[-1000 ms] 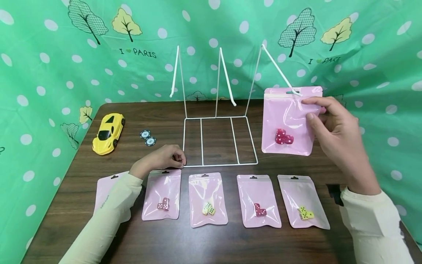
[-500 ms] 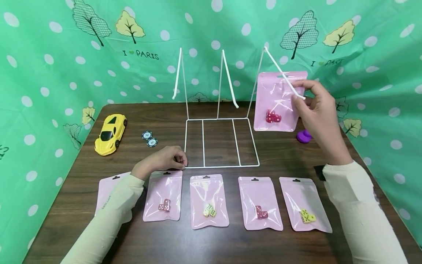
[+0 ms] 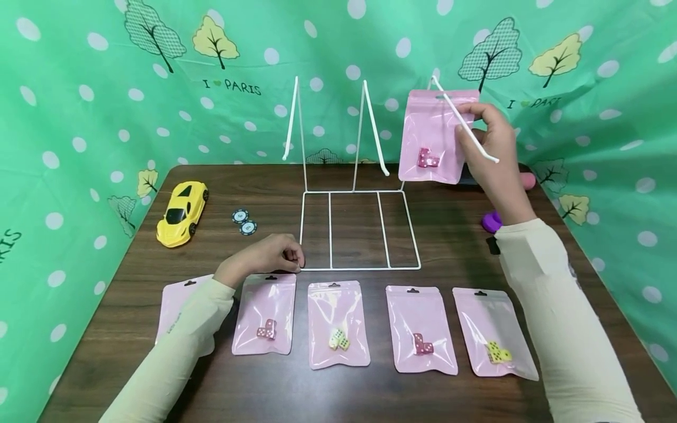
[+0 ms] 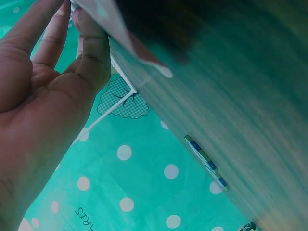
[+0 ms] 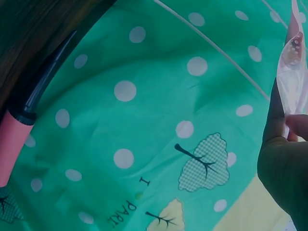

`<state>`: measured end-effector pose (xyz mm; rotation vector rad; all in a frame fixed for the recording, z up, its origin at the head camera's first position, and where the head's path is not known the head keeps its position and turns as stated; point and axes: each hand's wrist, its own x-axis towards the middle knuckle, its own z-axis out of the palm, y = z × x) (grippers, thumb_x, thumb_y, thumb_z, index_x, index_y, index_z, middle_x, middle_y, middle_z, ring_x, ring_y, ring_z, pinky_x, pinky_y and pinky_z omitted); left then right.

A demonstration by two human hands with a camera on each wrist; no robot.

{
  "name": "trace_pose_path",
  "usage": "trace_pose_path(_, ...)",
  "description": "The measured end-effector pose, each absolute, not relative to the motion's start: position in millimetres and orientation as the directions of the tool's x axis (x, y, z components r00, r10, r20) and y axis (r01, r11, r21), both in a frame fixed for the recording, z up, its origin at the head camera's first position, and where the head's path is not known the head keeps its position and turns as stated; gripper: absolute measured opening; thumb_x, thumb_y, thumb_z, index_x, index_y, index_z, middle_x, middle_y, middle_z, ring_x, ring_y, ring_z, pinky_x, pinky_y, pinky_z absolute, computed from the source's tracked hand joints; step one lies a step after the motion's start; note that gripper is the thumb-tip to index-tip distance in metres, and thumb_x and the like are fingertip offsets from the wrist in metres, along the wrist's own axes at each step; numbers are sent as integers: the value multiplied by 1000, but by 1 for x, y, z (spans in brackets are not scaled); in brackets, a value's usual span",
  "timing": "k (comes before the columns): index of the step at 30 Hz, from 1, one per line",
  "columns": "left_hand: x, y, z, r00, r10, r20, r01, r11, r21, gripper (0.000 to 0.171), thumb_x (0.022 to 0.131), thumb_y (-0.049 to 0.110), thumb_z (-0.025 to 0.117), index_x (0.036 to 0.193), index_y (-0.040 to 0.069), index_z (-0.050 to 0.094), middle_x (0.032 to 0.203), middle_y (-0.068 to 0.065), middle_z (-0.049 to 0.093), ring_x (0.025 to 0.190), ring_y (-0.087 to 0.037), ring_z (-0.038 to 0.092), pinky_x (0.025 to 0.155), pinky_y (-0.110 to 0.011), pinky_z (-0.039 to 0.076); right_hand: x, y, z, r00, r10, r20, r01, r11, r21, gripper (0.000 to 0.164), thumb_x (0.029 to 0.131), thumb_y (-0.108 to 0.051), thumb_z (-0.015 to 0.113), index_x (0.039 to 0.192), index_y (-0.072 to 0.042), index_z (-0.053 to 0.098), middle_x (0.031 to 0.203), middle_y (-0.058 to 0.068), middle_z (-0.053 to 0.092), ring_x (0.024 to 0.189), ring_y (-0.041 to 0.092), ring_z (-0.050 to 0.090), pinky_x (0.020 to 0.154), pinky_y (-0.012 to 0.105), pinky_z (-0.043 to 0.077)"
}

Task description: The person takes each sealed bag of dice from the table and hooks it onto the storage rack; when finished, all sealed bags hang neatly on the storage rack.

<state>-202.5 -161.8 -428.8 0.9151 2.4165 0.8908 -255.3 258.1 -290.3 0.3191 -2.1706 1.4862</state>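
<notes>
My right hand (image 3: pixel 492 144) pinches the right edge of a pink zip bag (image 3: pixel 423 132) between thumb and fingers. Red dice (image 3: pixel 427 158) show through the bag's lower part. The right hook (image 3: pixel 468 129) of a white wire rack (image 3: pixel 359 269) passes in front of the bag, from near its hanging hole down across my fingers. In the right wrist view the bag (image 5: pixel 293 82) appears edge-on beside the thumb. Low at the rack's front left corner, my left hand (image 3: pixel 267 255) grips the wire with curled fingers. The middle hook (image 3: pixel 374 129) and left hook (image 3: pixel 290 120) carry nothing.
Several pink bags lie in a front row, including one with pale dice (image 3: pixel 338 323) and one with yellow dice (image 3: pixel 489 329). A yellow toy car (image 3: pixel 182 214) and poker chips (image 3: pixel 244 222) sit left, a purple object (image 3: pixel 491 222) and a pink-handled tool (image 5: pixel 17 139) right.
My right hand has carried the bag up, left and back along the right hook, toward the rack's upright. The left hand has stayed at the rack's corner.
</notes>
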Motion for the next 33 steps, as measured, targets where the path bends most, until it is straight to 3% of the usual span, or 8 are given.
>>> trace_pose_path(5, -201, -161, -431, -702, 699, -135, 441, 576, 688, 6, 93, 2, 82, 92, 7, 79, 92, -2, 63, 85, -12, 58, 80, -29, 52, -267, 258, -290, -863, 81, 498, -433, 387, -814, 30, 104, -1, 61, 130, -12, 70, 116, -1, 52, 53, 6, 48, 52, 16, 40)
trace_pose_path(15, -201, -158, -431, -704, 696, -137, 439, 579, 687, 7, 94, 3, 82, 92, 8, 78, 92, -2, 63, 86, -12, 58, 80, -29, 51, -275, 261, -288, -875, 96, 475, -401, 406, -821, 31, 104, 0, 60, 128, -16, 70, 116, -2, 51, 58, 6, 54, 53, 16, 44)
trace_pose_path(21, -202, -158, -430, -706, 694, -139, 436, 582, 687, 7, 94, 1, 82, 92, 7, 79, 91, -2, 63, 85, -11, 57, 79, -28, 51, -273, 268, -297, -897, 71, 437, -368, 428, -825, 20, 108, -14, 64, 128, -13, 66, 117, -5, 56, 82, 7, 69, 70, 13, 56)
trace_pose_path(25, -202, -159, -430, -703, 698, -136, 443, 579, 684, 8, 93, 1, 82, 91, 8, 79, 92, -2, 63, 85, -10, 57, 79, -28, 51, -269, 278, -313, -929, 58, 365, -298, 464, -834, 28, 110, -24, 64, 133, -8, 64, 123, -5, 59, 104, 8, 72, 82, 16, 58)
trace_pose_path(33, -202, -161, -429, -702, 700, -129, 450, 577, 682, 7, 93, 3, 82, 91, 8, 78, 92, -2, 62, 84, -10, 58, 79, -29, 52, -258, 295, -333, -945, 50, 323, -245, 544, -802, 32, 111, -23, 63, 139, -8, 59, 140, 11, 54, 101, -2, 67, 86, 19, 59)
